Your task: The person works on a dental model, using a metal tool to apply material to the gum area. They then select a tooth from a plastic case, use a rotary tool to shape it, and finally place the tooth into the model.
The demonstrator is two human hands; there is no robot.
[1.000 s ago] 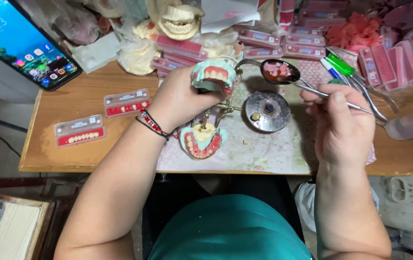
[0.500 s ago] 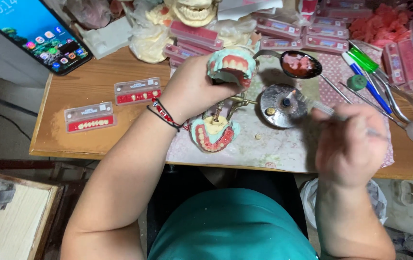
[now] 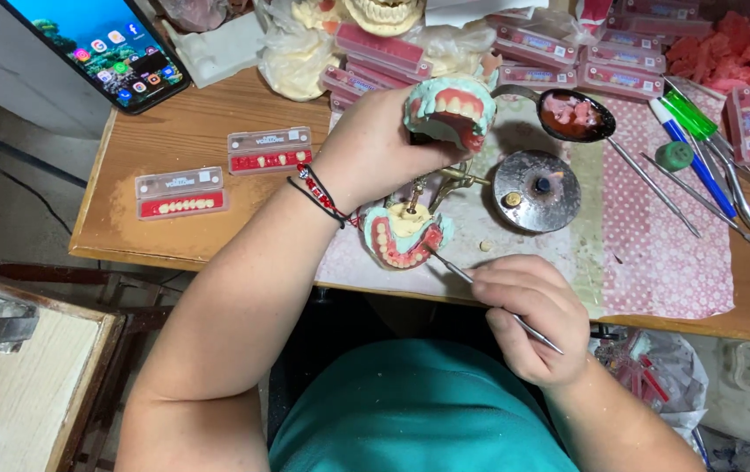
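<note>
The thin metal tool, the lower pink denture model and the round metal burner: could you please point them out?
thin metal tool (image 3: 453,269), head view, bare shaft.
lower pink denture model (image 3: 390,247), head view, tooth arch.
round metal burner (image 3: 558,194), head view, lid rim.

My arms are bare; above my left hand (image 3: 375,149) fingers, red-and-black beaded bracelets (image 3: 320,194) circle the wrist; teal shirt (image 3: 418,411).

Green-based upper denture model (image 3: 447,109) raised and tilted, lower model (image 3: 401,236) on the mat, thin metal tool (image 3: 490,295) touching its wax gum
</note>
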